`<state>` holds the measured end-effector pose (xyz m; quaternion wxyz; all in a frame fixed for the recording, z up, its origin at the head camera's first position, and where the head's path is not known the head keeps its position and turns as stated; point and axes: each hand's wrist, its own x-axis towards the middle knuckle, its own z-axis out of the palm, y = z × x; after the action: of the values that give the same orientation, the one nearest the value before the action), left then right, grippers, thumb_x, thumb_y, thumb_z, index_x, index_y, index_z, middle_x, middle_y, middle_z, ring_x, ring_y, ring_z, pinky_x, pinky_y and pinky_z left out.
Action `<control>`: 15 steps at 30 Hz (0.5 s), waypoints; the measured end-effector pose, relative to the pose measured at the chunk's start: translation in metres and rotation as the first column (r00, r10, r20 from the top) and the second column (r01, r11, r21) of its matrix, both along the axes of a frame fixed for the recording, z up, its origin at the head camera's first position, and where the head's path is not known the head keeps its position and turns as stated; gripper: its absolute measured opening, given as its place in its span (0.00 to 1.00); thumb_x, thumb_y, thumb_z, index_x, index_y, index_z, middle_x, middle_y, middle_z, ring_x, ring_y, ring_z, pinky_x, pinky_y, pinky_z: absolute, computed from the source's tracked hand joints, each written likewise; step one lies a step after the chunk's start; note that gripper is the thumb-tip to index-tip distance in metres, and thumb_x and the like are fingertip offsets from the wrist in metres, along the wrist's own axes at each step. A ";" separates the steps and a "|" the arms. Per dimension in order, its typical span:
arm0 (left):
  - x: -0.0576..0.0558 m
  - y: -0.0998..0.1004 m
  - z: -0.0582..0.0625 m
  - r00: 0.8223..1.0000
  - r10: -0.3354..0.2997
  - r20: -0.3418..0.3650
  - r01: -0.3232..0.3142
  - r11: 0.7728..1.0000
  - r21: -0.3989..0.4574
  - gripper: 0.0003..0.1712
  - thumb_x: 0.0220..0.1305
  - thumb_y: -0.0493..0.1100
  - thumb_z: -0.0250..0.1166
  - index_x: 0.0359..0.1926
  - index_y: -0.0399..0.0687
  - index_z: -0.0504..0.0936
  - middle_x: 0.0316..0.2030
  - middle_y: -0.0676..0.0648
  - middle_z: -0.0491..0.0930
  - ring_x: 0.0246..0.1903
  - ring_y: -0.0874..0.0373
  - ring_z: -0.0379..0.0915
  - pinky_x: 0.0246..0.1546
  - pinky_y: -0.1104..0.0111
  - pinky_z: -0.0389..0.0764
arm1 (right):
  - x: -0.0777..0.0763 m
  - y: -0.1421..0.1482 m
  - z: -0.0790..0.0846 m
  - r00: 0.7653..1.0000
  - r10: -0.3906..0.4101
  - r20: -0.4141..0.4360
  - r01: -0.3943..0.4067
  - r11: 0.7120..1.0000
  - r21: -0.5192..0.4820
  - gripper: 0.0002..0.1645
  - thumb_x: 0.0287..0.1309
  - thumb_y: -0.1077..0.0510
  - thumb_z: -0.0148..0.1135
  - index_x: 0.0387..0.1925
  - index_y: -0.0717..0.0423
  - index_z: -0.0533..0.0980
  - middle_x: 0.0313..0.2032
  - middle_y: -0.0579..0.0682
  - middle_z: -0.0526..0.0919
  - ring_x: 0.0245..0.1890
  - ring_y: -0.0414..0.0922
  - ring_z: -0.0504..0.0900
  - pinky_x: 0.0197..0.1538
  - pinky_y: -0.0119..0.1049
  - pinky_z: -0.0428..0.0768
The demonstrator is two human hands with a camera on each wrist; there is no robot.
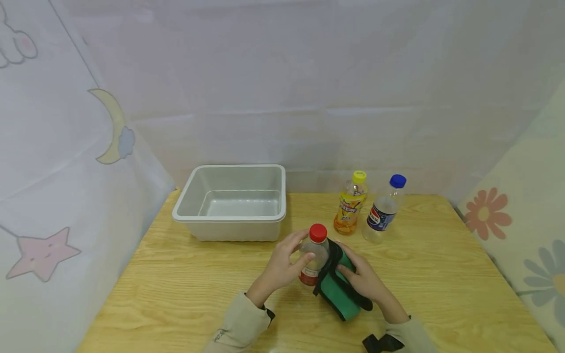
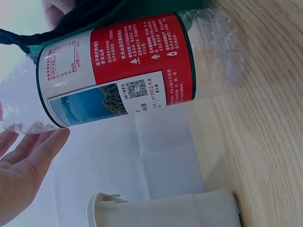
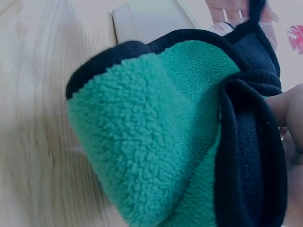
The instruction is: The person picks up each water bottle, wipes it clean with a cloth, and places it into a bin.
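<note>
Cloth (image 3: 137, 123) is gripped by right fingers (image 1: 354, 256), bottle (image 1: 321, 251) by left fingers (image 1: 291, 242), label (image 2: 137, 64) legible from left wrist.

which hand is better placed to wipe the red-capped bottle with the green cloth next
Probably the right hand: it holds the green cloth right beside the red-capped bottle, while the left hand is occupied holding the bottle near its top.

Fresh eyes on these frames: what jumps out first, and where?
The green cloth with black edging, mid-table, held in the right hand close beside the red-capped bottle in the left hand. Then the yellow-capped bottle and blue-capped bottle, upright at back right, and the pale bin at back left.
</note>
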<state>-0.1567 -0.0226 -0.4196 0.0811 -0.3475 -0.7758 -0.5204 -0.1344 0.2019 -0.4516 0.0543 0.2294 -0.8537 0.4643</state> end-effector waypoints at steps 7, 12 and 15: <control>0.000 0.000 0.000 0.999 0.010 -0.043 -0.010 1.000 -0.014 0.28 0.63 0.44 0.59 0.59 0.32 0.66 0.56 0.38 0.69 0.49 0.45 0.71 0.47 0.54 0.76 | 0.012 0.023 0.006 0.988 -0.020 -0.150 0.033 0.996 0.083 0.34 0.51 0.74 0.58 0.61 0.62 0.63 0.55 0.61 0.72 0.56 0.37 0.67 0.55 0.20 0.63; 0.001 0.001 0.001 1.000 -0.001 -0.009 0.001 1.000 -0.012 0.27 0.63 0.41 0.59 0.60 0.33 0.66 0.57 0.38 0.68 0.54 0.46 0.68 0.48 0.56 0.75 | 0.021 0.041 0.012 0.976 -0.042 -0.214 0.073 0.988 0.139 0.36 0.48 0.76 0.60 0.61 0.63 0.64 0.53 0.61 0.74 0.54 0.36 0.70 0.52 0.18 0.65; 0.001 0.002 0.001 0.999 -0.008 0.032 0.008 1.000 -0.006 0.27 0.62 0.38 0.60 0.60 0.34 0.65 0.58 0.39 0.67 0.57 0.47 0.65 0.50 0.58 0.74 | 0.027 0.051 0.014 0.975 -0.054 -0.218 0.095 0.978 0.186 0.37 0.47 0.76 0.61 0.61 0.62 0.64 0.52 0.60 0.75 0.53 0.39 0.71 0.51 0.18 0.67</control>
<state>-0.1556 -0.0210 -0.4186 0.0657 -0.3424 -0.7773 -0.5237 -0.1077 0.2529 -0.4381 0.1395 0.2493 -0.8925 0.3491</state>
